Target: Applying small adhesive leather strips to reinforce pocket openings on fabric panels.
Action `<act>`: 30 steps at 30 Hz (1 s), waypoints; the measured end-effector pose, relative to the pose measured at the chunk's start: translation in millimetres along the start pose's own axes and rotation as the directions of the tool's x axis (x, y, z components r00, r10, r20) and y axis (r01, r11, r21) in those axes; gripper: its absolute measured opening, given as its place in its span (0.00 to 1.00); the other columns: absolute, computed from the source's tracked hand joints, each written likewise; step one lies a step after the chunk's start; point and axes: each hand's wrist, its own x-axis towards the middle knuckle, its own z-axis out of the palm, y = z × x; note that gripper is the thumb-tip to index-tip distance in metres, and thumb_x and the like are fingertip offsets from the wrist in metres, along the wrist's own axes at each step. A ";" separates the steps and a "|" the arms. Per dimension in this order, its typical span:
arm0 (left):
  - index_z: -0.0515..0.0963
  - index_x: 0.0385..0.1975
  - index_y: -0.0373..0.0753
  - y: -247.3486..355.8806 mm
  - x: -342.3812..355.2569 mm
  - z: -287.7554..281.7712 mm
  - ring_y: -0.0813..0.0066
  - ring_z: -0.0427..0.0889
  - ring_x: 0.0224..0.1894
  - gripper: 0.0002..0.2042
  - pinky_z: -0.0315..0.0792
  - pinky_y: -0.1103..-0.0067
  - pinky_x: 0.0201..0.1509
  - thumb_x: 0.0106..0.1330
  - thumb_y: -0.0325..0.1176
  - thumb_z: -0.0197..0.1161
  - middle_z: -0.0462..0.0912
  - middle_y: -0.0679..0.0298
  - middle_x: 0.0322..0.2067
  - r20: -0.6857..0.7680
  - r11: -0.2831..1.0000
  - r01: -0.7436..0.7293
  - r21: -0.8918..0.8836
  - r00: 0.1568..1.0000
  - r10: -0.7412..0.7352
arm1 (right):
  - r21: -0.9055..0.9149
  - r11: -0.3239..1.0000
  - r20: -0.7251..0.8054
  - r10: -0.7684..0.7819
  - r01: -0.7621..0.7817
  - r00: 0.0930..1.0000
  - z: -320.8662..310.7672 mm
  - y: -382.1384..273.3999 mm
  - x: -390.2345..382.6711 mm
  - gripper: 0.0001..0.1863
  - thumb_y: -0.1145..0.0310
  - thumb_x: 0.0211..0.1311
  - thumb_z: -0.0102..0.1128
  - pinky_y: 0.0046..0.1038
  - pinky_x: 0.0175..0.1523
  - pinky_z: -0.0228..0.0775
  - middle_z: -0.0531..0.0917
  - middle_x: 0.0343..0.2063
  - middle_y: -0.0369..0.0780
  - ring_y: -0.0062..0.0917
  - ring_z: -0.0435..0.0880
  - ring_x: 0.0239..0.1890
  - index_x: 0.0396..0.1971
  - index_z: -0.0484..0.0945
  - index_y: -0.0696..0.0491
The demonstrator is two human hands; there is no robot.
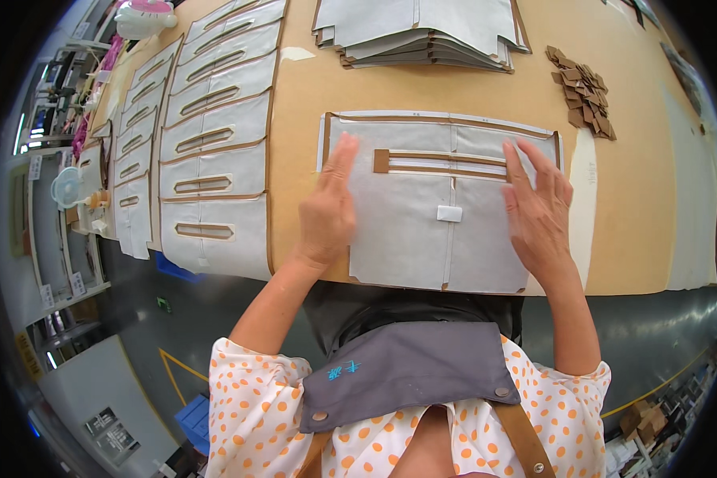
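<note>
Presumably for reach, the brown-trimmed panel (398, 231) lies at the table's (637, 211) near edge; left hand (328, 209) fingers together, right hand (540, 213) spread.

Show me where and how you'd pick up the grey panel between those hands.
Perhaps pinch the grey panel by its near edge, toward both corners, coming from the person's side, thumbs on top. It looks thin and lies flat, and that edge runs along the front of the table, where fingers could probably slip beneath. The brown-trimmed slot and white tab sit farther in.
</note>
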 end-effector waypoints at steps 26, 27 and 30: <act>0.76 0.62 0.37 5.5 -6.2 2.1 0.86 0.69 0.39 0.21 0.65 0.86 0.42 0.72 0.21 0.47 0.77 0.66 0.57 -0.134 0.700 0.439 -0.564 0.788 -0.602 | 0.652 0.652 -0.103 0.581 -0.387 0.807 13.6 69.6 11.4 0.27 0.53 0.70 0.61 0.36 0.58 0.71 0.81 0.50 0.45 0.35 0.79 0.51 0.59 0.74 0.58; 0.76 0.62 0.37 4.4 -6.2 2.4 0.86 0.69 0.39 0.21 0.65 0.86 0.42 0.72 0.21 0.47 0.77 0.66 0.57 -0.142 0.704 0.429 -0.566 0.791 -0.595 | 0.753 0.468 0.080 0.633 -0.463 0.770 12.4 76.4 12.2 0.26 0.54 0.68 0.64 0.34 0.56 0.72 0.81 0.48 0.44 0.34 0.80 0.48 0.56 0.76 0.59; 0.77 0.60 0.37 -4.3 -7.5 8.0 0.84 0.70 0.39 0.19 0.66 0.86 0.43 0.72 0.21 0.48 0.78 0.65 0.56 -0.172 0.721 0.404 -0.563 0.796 -0.580 | 0.571 0.601 0.120 0.613 -0.560 0.781 15.2 89.0 17.2 0.23 0.56 0.64 0.67 0.31 0.49 0.74 0.82 0.43 0.44 0.31 0.81 0.40 0.48 0.80 0.60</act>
